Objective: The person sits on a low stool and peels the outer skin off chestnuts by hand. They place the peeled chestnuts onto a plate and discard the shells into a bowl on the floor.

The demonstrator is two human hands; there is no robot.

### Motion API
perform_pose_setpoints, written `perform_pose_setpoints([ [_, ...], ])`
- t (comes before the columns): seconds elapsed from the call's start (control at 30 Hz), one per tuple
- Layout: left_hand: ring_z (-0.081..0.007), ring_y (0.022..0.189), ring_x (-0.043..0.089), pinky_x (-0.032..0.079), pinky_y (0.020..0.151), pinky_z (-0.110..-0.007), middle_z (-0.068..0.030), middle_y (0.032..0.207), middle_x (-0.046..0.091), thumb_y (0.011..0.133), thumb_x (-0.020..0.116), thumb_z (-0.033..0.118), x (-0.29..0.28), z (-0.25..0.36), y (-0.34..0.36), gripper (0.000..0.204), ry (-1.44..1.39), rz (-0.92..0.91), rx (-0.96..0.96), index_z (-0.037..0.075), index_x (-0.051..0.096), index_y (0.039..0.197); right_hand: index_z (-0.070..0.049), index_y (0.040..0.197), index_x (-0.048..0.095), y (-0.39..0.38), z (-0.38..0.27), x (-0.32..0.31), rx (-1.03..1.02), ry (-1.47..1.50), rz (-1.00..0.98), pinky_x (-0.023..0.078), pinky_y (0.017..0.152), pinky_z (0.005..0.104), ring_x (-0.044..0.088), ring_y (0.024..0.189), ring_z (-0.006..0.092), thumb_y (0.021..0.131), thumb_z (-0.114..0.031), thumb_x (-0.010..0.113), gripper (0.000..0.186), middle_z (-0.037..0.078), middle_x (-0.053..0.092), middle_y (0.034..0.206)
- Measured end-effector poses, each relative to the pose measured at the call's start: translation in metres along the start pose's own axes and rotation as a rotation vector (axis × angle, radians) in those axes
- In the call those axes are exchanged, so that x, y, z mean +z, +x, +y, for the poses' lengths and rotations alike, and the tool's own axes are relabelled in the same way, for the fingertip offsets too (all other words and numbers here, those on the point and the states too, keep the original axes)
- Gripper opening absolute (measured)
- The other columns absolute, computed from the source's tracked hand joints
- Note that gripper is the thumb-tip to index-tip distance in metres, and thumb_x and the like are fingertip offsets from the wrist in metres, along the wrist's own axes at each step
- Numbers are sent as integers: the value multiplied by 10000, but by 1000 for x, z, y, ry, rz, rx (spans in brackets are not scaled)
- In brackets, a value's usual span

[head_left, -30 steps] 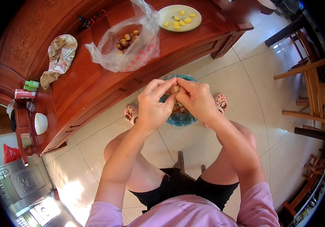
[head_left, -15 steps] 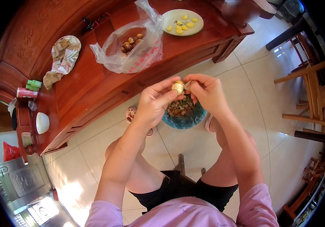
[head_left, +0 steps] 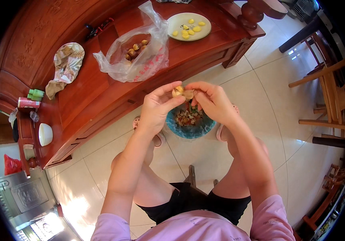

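A partly peeled chestnut (head_left: 177, 92), pale yellow with some brown skin on it, is between the thumb and fingers of my left hand (head_left: 155, 107). My right hand (head_left: 216, 103) pinches a strip of brown chestnut skin (head_left: 189, 94) beside it. Below both hands, a blue-lined bin (head_left: 198, 129) on the floor holds shell pieces and other scraps. On the red wooden bench, a clear plastic bag (head_left: 150, 66) lies open around several brown chestnuts (head_left: 134, 51). To its right is a white plate (head_left: 200, 35) bearing several peeled yellow chestnuts (head_left: 185, 33).
The carved wooden bench (head_left: 96, 86) runs along the left and far side. A patterned cloth item (head_left: 68, 60), a white bowl (head_left: 45, 134) and a pink container (head_left: 28, 103) are on it. Wooden chairs (head_left: 331, 100) stand on the right. My legs flank the bin.
Both hands have shifted slightly left with the chestnut. A larger piece of brown skin now stretches away from it toward my right fingers.
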State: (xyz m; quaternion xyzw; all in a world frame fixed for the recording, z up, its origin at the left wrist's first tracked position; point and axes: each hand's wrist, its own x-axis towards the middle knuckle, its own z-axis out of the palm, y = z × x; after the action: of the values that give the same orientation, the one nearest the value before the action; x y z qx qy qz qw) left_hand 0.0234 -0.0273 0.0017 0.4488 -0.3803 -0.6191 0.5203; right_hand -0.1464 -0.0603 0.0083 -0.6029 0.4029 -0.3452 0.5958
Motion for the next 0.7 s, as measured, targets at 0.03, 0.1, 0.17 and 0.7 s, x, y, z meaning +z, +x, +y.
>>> perform_pose_setpoints([
  [0.03,-155,906,574,470,799,-261,-59,966,573,747,624,-32,1,-2,-1,425,193,38,99,12,514,1155,42,1009,566,0,2,3,13,23,-1,450,585,249,552,647,99,834,-87,493,229,90,610,778],
  [0.1,-151,870,583,472,771,-261,-63,953,575,721,644,-32,-1,-11,-1,419,492,82,350,28,535,1121,52,1026,558,0,6,6,11,27,-10,453,589,257,559,646,114,834,-111,520,255,105,614,788],
  [0.17,-141,850,583,472,753,-254,-62,949,574,712,649,-36,5,-10,-1,376,637,119,453,28,559,1071,65,1042,547,1,10,6,-12,-16,-17,455,593,267,572,641,142,830,-137,550,293,132,622,807],
  [0.7,-150,839,588,489,774,-264,-89,938,598,692,635,-98,14,-3,-11,273,607,145,537,-17,585,949,30,968,511,-2,6,25,-477,-497,194,469,637,351,573,711,327,838,-90,496,177,171,588,813],
])
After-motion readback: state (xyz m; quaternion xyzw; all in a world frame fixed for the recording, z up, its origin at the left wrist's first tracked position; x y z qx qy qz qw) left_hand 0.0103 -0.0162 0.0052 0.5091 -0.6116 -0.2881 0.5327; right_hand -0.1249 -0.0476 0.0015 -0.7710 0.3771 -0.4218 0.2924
